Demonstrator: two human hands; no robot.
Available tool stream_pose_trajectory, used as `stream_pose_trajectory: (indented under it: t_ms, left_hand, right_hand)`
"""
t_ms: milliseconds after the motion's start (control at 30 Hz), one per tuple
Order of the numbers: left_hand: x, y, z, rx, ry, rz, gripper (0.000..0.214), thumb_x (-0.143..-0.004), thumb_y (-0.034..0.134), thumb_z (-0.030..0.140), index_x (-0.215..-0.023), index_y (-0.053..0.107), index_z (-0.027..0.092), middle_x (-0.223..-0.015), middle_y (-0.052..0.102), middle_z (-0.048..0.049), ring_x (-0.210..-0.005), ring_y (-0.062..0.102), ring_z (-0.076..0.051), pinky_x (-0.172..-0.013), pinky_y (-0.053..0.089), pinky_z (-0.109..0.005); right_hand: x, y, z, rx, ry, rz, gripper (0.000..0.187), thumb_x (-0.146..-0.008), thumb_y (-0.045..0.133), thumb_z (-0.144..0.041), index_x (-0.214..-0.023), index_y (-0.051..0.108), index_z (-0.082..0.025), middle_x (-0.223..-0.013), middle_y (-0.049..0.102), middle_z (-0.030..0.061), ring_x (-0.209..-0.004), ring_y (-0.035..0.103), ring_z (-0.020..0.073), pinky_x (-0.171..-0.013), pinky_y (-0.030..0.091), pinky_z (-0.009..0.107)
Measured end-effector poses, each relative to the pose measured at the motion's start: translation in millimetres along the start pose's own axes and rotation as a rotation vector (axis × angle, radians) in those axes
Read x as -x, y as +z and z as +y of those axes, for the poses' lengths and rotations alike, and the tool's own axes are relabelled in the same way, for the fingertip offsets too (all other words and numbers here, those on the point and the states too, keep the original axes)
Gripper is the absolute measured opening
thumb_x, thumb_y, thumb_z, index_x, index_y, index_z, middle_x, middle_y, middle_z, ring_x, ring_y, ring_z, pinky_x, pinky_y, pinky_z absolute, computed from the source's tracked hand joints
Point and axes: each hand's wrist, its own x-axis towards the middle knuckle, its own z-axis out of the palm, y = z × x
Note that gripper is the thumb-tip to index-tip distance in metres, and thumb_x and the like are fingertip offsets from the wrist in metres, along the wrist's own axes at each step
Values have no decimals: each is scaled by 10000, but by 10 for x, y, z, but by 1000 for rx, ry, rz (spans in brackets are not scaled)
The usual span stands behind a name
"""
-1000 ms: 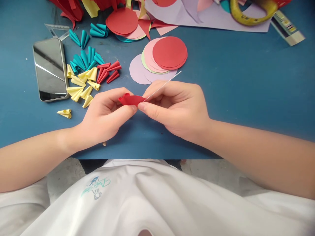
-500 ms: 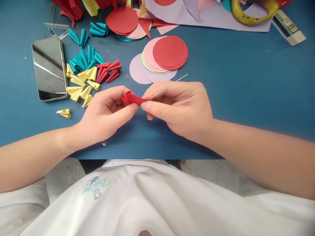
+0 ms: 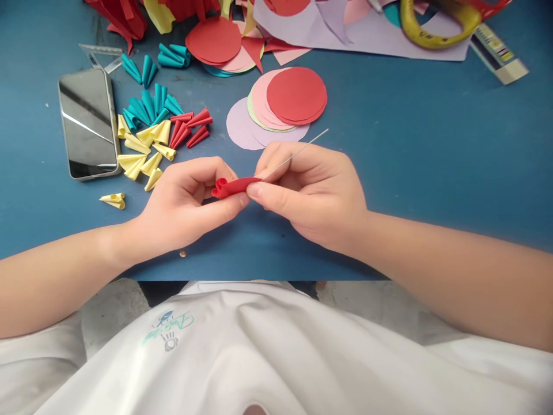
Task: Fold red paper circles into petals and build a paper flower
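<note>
Between my two hands is a piece of red paper [image 3: 237,185], curled into small rolls at its left end. My left hand [image 3: 190,199] pinches it from below and behind with thumb and fingers. The thumb and fingers of my right hand [image 3: 313,193] grip its right end. A thin pale stick [image 3: 302,148] slants up and right out of the right-hand pinch; its lower end is hidden. Left of my hands lie rolled paper cones in yellow [image 3: 133,161], teal [image 3: 147,106] and red [image 3: 190,128]. Paper circles [image 3: 296,95] in several colours overlap just beyond my right hand.
A phone [image 3: 88,124] lies at the left beside a clear set square [image 3: 101,56]. Paper scraps [image 3: 298,29] and another stack of circles [image 3: 213,40] fill the back. A yellow-handled tool [image 3: 438,40] and an eraser-like block [image 3: 499,55] sit at back right.
The red paper has turned slightly between my fingers, its curled left end now lower and rolled tighter. Both hands stay almost where they were, and the stick remains in the right hand.
</note>
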Motion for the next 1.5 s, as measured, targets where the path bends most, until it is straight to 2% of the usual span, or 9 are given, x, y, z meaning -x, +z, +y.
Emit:
stream_pose_trajectory:
  t_ms: [300,500,600,767,833,967,1100,1267,1500]
  left_hand:
    - [67,15,16,-126,-54,79,460,-1027,1085,571,-869,826,225,-814,745,-6,-718,623,-165,-662,514,-329]
    - [81,47,48,-103,-110,109,393,-1015,1073,520,-882,840,233,-815,750,-17,-735,635,-190,-672,514,-354]
    - [72,25,43,-75,-142,101,390,-1002,1078,531,-893,844,239,-792,726,-13,-742,646,-201,-662,517,-354]
    - [42,-71,-2,26,-233,68,336,-989,1050,481,-878,840,242,-817,761,-28,-771,720,-223,-683,597,-357]
    - [21,-103,-8,68,-271,25,330,-970,1052,463,-854,837,242,-806,767,-34,-769,744,-232,-688,625,-362]
    - [-24,-125,7,115,-304,-31,308,-927,1071,434,-835,847,244,-772,751,-33,-753,756,-236,-689,651,-372]
    - [-44,-132,13,128,-308,-52,308,-929,1078,437,-839,855,244,-774,746,-35,-760,767,-241,-694,666,-377]
    - [-27,-127,3,97,-280,-61,338,-936,1108,459,-844,864,245,-796,769,-43,-747,748,-231,-695,653,-380]
    - [20,-23,36,3,-200,23,433,-930,1142,536,-839,839,240,-752,708,-18,-697,620,-192,-630,523,-352]
  right_hand:
    - [24,23,-8,-26,61,-11,349,-1044,1085,-439,-988,767,-306,-893,714,24,-908,753,307,-780,727,459]
    - [34,-8,32,13,84,-7,356,-989,1156,-406,-1012,811,-320,-972,805,40,-939,789,323,-823,773,488]
    - [21,4,21,4,18,6,323,-999,1155,-418,-1096,864,-315,-1038,843,38,-912,800,291,-814,778,457]
    - [8,6,-79,56,-19,125,675,-867,1270,-525,-1334,810,-366,-1049,843,17,-993,862,312,-743,748,402]
    - [11,-5,-115,62,-40,129,784,-832,1298,-471,-1405,768,-401,-1112,861,2,-1002,880,312,-740,750,402]
    - [21,-13,-112,-22,-142,125,795,-875,1257,-329,-1455,721,-423,-1211,894,-28,-946,891,259,-744,732,371]
    - [35,16,-84,-14,-37,109,868,-828,1295,-485,-1496,747,-408,-1028,871,-36,-916,902,295,-786,769,408]
    - [52,69,-148,-26,-1,136,764,-851,1281,-529,-1407,777,-388,-986,852,-17,-922,903,310,-755,780,419]
    - [74,108,-164,-51,-44,126,544,-965,1144,-319,-1370,784,-360,-1024,862,-11,-912,870,263,-731,753,375]
